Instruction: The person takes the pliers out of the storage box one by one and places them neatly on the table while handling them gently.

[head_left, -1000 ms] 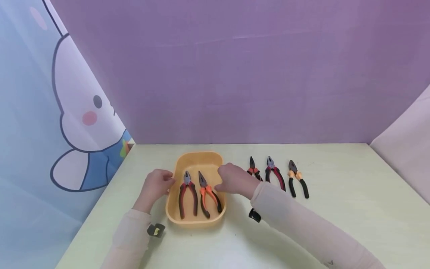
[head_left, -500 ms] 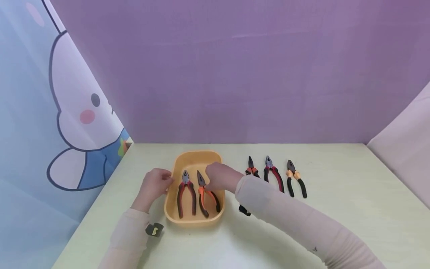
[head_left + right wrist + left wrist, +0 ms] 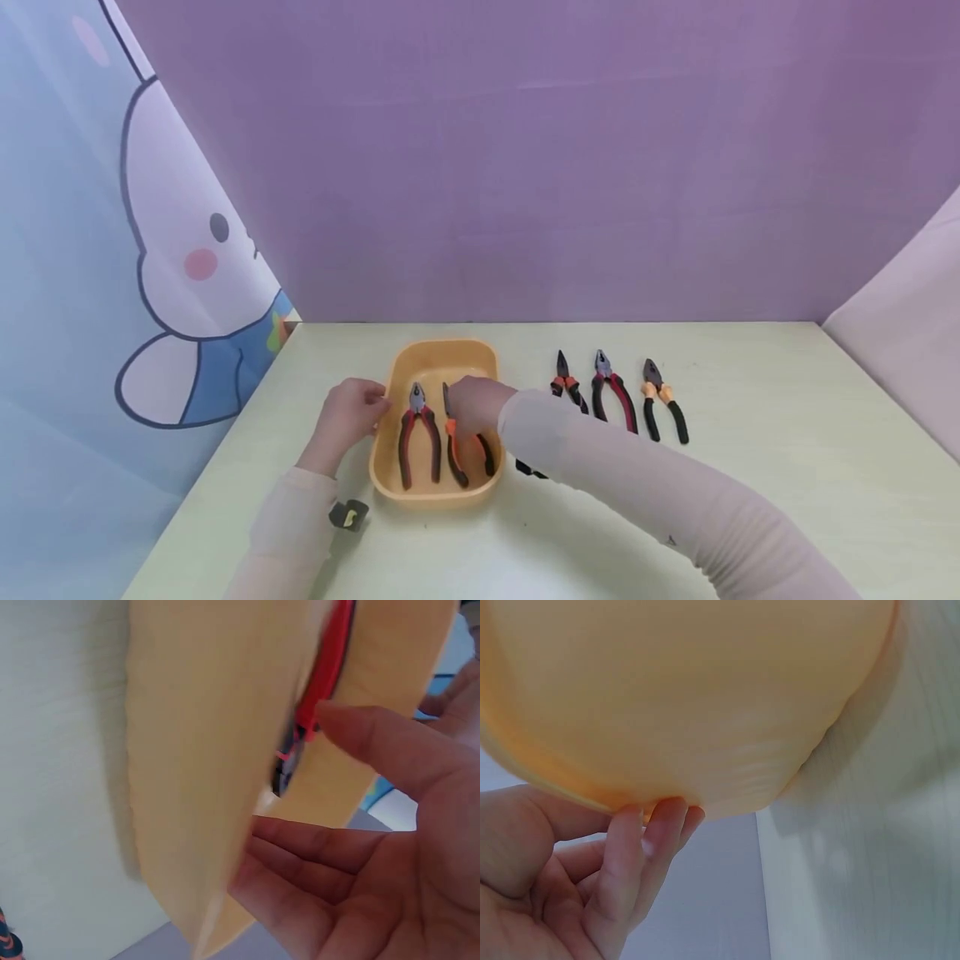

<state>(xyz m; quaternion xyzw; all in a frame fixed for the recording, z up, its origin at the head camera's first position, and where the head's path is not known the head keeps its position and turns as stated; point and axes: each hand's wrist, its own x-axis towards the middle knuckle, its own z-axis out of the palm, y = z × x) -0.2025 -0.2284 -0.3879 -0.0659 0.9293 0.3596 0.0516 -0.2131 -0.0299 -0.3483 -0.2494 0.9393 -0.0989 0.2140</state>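
A yellow plastic tray (image 3: 433,500) stands on the table, holding two pliers side by side. On the left lie red-and-black combination pliers (image 3: 417,408) with a silver head; to their right, orange-and-black long-nose pliers (image 3: 453,446). My left hand (image 3: 351,412) pinches the tray's left rim, its fingers against the outer wall in the left wrist view. Inside the tray, my right hand (image 3: 478,406) covers the middle of the long-nose pliers. The right wrist view shows its thumb at a red-orange handle (image 3: 324,675), with the other fingers (image 3: 319,844) extended and spread away from the thumb.
Three more pliers lie in a row right of the tray: orange-and-black long-nose pliers (image 3: 562,371), red-and-black pliers (image 3: 603,367) and black pliers (image 3: 654,375) with pale orange collars. My right forearm crosses the table in front of them. A purple curtain (image 3: 480,167) hangs behind the table.
My right hand has moved left and down from the tray's right rim to over the long-nose pliers. The left hand and the tray have stayed in place.
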